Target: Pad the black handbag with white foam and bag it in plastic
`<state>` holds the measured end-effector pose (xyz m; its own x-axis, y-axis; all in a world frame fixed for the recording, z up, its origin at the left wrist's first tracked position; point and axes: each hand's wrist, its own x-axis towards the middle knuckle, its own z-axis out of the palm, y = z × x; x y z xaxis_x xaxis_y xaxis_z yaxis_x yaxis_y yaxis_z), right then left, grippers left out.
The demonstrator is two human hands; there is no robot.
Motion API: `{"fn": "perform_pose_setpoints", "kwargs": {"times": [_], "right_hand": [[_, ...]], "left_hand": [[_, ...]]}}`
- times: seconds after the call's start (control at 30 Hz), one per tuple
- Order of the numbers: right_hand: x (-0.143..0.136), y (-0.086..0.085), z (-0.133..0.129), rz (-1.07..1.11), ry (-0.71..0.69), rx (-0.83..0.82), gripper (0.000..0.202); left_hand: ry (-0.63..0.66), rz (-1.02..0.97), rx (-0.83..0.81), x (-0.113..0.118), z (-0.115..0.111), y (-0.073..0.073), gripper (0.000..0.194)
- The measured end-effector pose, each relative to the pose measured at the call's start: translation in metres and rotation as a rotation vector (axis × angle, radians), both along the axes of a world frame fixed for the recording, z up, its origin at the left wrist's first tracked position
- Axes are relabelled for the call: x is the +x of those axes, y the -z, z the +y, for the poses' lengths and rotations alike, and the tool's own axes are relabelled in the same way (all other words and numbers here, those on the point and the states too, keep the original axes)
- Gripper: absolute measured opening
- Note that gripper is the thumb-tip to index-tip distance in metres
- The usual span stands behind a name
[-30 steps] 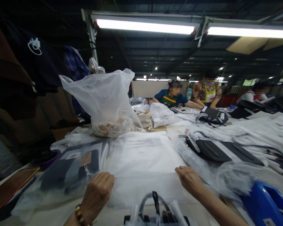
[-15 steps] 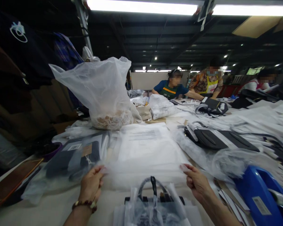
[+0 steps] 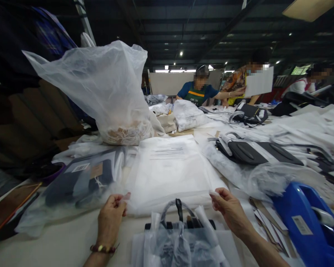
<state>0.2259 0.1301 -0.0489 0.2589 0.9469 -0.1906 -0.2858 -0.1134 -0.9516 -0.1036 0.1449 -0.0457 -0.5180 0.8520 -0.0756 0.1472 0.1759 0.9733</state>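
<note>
Hands grip the near edge of a flat white poly bag [image 3: 171, 172] lying mid-table: the left hand [image 3: 110, 218] pinches its near-left corner between thumb and fingers, and the right hand [image 3: 230, 210] pinches the near-right corner the same way. Just nearer than that edge sits a black-handled bag in clear wrap [image 3: 180, 237] (between the two wrists). Left of the white bag lies a dark packaged item [image 3: 83, 181]. A large clear sack [image 3: 105, 89] stands far-left, and a blue tape dispenser [image 3: 306, 222] rests at the near right.
</note>
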Motion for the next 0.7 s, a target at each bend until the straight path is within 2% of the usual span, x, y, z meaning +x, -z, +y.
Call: {"fn": "perform_pose_setpoints", "kwargs": {"times": [0.1,0.17,0.27,0.43,0.53,0.6,0.7], "right_hand": [[0.002,0.011,-0.008,-0.208,-0.035,-0.039,0.043],[0.005,0.015,-0.013,-0.442,-0.044,-0.046,0.048],[0.01,0.014,-0.023,-0.729,-0.03,0.061,0.051],[0.016,0.005,-0.04,-0.882,0.035,0.236,0.05],[0.02,0.009,-0.049,-0.91,0.05,0.282,0.047],[0.023,0.015,-0.056,-0.941,0.029,0.29,0.044],[0.027,0.023,-0.066,-0.989,-0.052,0.267,0.036]], "left_hand": [[0.114,0.179,-0.081,0.003,-0.008,0.0,0.017],[0.154,0.251,-0.095,0.005,-0.013,0.001,0.021],[0.26,0.413,-0.086,0.007,-0.019,0.002,0.029],[0.431,0.586,0.047,0.005,-0.027,-0.002,0.039],[0.492,0.644,0.158,0.001,-0.032,-0.004,0.047],[0.5,0.688,0.24,-0.005,-0.039,0.004,0.048],[0.425,0.783,0.3,-0.021,-0.053,0.033,0.048]]}}
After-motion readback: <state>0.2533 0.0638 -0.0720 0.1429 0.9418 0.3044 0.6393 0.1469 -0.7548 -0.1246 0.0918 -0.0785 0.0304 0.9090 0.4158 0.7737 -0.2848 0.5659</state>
